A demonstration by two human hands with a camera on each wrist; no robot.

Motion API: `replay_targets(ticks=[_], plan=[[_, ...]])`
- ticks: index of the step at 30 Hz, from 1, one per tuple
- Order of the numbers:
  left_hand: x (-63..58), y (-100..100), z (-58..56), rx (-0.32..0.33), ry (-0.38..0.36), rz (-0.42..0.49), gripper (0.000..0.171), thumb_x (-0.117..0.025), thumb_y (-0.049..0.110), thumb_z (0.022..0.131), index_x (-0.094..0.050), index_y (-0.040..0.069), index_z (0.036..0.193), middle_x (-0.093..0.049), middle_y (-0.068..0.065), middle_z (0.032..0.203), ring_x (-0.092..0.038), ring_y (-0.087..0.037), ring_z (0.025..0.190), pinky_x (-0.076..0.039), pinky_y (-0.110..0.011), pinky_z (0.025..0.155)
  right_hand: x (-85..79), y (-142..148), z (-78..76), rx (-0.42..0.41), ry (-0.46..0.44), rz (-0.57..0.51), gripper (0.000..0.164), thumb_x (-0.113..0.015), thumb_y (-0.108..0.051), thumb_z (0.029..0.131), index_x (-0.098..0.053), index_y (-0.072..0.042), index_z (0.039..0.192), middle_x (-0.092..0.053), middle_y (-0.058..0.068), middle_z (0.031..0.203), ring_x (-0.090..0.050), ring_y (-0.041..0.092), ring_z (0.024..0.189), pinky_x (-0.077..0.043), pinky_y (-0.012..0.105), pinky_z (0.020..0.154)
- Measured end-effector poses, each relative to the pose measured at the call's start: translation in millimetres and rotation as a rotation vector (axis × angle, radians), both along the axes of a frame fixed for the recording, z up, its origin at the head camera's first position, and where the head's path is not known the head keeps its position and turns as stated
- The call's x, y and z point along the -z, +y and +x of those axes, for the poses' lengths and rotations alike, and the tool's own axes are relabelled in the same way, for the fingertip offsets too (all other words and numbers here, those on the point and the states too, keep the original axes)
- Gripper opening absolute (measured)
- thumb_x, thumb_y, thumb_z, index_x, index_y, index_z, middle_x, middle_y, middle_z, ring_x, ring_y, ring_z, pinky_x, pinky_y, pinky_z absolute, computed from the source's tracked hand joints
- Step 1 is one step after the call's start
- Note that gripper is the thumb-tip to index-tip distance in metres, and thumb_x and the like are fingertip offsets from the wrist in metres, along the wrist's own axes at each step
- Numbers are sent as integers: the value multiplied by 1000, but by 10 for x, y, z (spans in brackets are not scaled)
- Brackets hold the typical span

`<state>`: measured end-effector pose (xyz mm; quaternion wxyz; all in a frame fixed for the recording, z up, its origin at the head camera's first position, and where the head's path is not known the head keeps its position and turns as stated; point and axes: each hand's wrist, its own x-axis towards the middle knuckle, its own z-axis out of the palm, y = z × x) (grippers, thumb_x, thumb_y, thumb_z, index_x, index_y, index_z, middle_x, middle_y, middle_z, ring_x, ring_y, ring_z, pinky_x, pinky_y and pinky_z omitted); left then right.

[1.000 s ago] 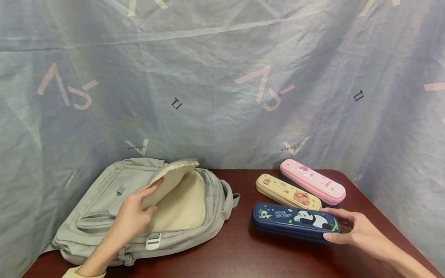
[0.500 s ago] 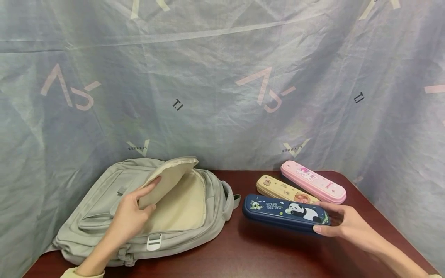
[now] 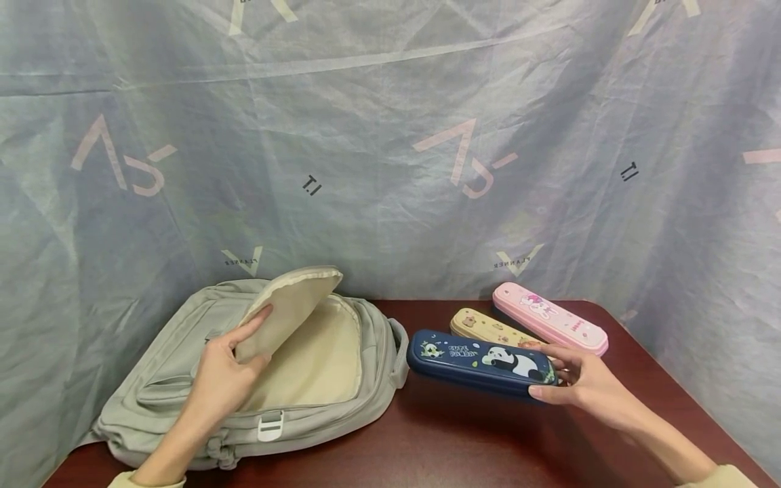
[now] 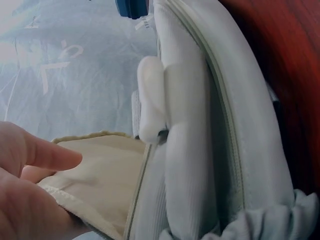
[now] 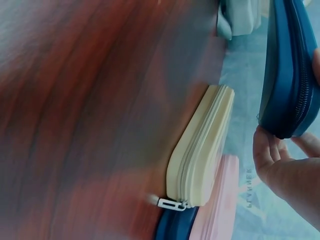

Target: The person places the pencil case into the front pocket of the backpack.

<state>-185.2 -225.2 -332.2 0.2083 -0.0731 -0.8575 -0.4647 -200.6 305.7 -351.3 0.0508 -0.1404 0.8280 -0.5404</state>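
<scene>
A pale grey-green backpack (image 3: 177, 318) lies on the left of the table with its front flap (image 3: 293, 298) raised over a cream lining. My left hand (image 3: 228, 366) pinches the flap's edge between thumb and fingers; the left wrist view shows the thumb and the flap's edge close up. My right hand (image 3: 579, 383) grips the right end of a navy pencil case (image 3: 482, 366) printed with a panda. That case hangs above the table, level and just right of the backpack, its zipper side (image 5: 300, 85) facing the right wrist camera.
Behind the navy case lie a yellow pencil case (image 3: 488, 329) and a pink pencil case (image 3: 552, 315), side by side on the dark red table (image 3: 378, 447). A grey printed curtain (image 3: 390, 203) surrounds the table at the back and sides. A white buckle (image 3: 270, 425) sits on the backpack's front edge.
My right hand has carried the navy pencil case leftward and a little away from me, toward the backpack. My left hand has lifted the flap slightly higher and leftward.
</scene>
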Motion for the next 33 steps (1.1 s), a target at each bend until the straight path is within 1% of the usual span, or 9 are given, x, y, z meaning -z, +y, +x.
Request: replay_targets(ticks=[6, 12, 14, 17, 19, 21, 26, 30, 33], plan=[[-9, 4, 28, -30, -1, 54, 74, -71, -8, 86, -60, 23, 152, -52, -3, 156, -34, -30, 149, -31, -56, 120, -41, -102, -47, 39, -8, 13, 76, -84, -18, 88, -49, 4, 152, -67, 20, 127, -68, 28, 105, -59, 31, 84], [-6, -4, 46, -40, -6, 74, 74, -69, -10, 86, -59, 23, 152, -49, -5, 158, -32, -31, 150, -30, -57, 120, -87, -196, -95, 71, -14, 36, 74, -86, -22, 87, -54, -1, 151, -66, 19, 129, -67, 29, 107, -59, 32, 84], [-6, -1, 47, -47, 0, 83, 75, -68, -11, 86, -59, 23, 152, -49, -3, 158, -32, -29, 151, -30, -53, 121, -100, -229, -115, 72, -22, 31, 75, -86, -22, 87, -53, -1, 152, -66, 20, 130, -66, 30, 108, -59, 32, 85], [-11, 5, 52, -60, 7, 107, 78, -66, -13, 85, -59, 24, 153, -50, 1, 158, -32, -24, 151, -29, -31, 122, -122, -284, -144, 73, -28, 30, 77, -86, -23, 87, -52, -2, 153, -66, 19, 130, -66, 29, 109, -59, 32, 85], [-22, 6, 60, -68, 1, 129, 79, -65, -14, 85, -58, 25, 153, -48, 1, 159, -32, -21, 151, -29, -18, 115, -137, -329, -163, 72, -19, 35, 77, -87, -22, 87, -52, -3, 153, -67, 19, 129, -66, 29, 108, -59, 32, 84], [-34, 3, 66, -73, -11, 151, 80, -64, -14, 85, -58, 26, 153, -46, 1, 161, -32, -20, 150, -29, -9, 107, -155, -373, -184, 69, -13, 47, 79, -87, -22, 86, -52, -4, 154, -67, 18, 128, -66, 28, 107, -59, 32, 83], [-40, -5, 71, -86, -14, 178, 82, -62, -16, 84, -57, 28, 154, -43, -2, 162, -33, -19, 150, -32, -8, 102, -186, -494, -239, 74, 0, 71, 79, -87, -23, 85, -53, -4, 154, -68, 18, 128, -66, 28, 107, -57, 31, 84], [-39, 7, 71, -104, 20, 206, 82, -61, -18, 83, -60, 27, 152, -46, -2, 160, -35, -17, 149, -31, -8, 104, -205, -593, -277, 83, -3, 81, 78, -88, -26, 85, -54, -7, 153, -65, 19, 132, -65, 30, 110, -57, 33, 86], [-40, 8, 76, -111, 30, 235, 81, -60, -18, 84, -60, 27, 151, -46, -1, 160, -34, -15, 149, -30, -12, 109, -215, -664, -311, 73, -6, 73, 78, -88, -28, 85, -56, -9, 153, -61, 18, 138, -64, 30, 113, -56, 34, 88]])
